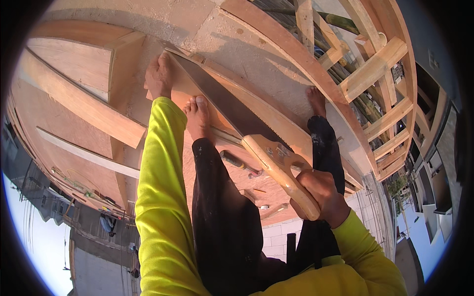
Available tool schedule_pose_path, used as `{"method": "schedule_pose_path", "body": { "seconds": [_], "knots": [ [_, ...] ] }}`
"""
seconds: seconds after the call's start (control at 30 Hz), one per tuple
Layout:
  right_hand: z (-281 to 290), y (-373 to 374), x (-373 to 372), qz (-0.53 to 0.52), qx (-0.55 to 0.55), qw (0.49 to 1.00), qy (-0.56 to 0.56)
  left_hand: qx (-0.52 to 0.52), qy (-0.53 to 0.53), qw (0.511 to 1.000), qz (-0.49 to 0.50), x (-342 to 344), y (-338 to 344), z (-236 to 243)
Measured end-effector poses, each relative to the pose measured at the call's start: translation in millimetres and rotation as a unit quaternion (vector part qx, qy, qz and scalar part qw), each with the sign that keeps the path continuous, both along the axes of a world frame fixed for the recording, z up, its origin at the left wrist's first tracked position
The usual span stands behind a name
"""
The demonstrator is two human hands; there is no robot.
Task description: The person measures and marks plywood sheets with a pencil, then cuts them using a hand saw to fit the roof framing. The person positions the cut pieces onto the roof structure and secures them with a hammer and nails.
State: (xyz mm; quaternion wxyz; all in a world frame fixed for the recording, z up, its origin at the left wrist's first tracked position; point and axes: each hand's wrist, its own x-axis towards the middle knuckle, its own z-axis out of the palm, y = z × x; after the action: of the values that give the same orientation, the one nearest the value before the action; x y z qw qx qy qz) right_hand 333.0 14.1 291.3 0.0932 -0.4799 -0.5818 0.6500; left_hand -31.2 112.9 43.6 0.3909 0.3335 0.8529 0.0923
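Observation:
My right hand (318, 192) is closed around the wooden handle of a hand saw (232, 103), whose long toothed blade runs diagonally up to the top middle. My left hand (158, 74), fingers curled, grips a plywood board (180, 86) at the upper end, beside the blade's tip. My bare left foot (197, 118) is beside the board under my left arm; my right foot (315, 101) is on the other side, on the dusty floor (237, 44). A hammer (237, 163) lies between my legs on a lower wooden surface.
Plywood pieces and a long plank (84, 101) lie at the left, with a thin pale strip (89, 153). A slatted timber frame (375, 74) with poles inside fills the upper right. A block wall (276, 237) shows below; buildings and sky appear at the rims.

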Motion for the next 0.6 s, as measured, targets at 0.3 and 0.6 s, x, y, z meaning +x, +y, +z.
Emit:
{"method": "schedule_pose_path", "body": {
  "seconds": [0.3, 0.6],
  "knots": [
    [26, -25, 21, -0.028, 0.05, 0.998, -0.01, 0.053, 0.032, 0.998, -0.025, -32, -15, -40],
    [-85, 32, -62, -0.065, 0.033, 0.997, 0.021, 0.08, 0.004, 0.996, -0.034, -24, -32, -41]
  ]
}}
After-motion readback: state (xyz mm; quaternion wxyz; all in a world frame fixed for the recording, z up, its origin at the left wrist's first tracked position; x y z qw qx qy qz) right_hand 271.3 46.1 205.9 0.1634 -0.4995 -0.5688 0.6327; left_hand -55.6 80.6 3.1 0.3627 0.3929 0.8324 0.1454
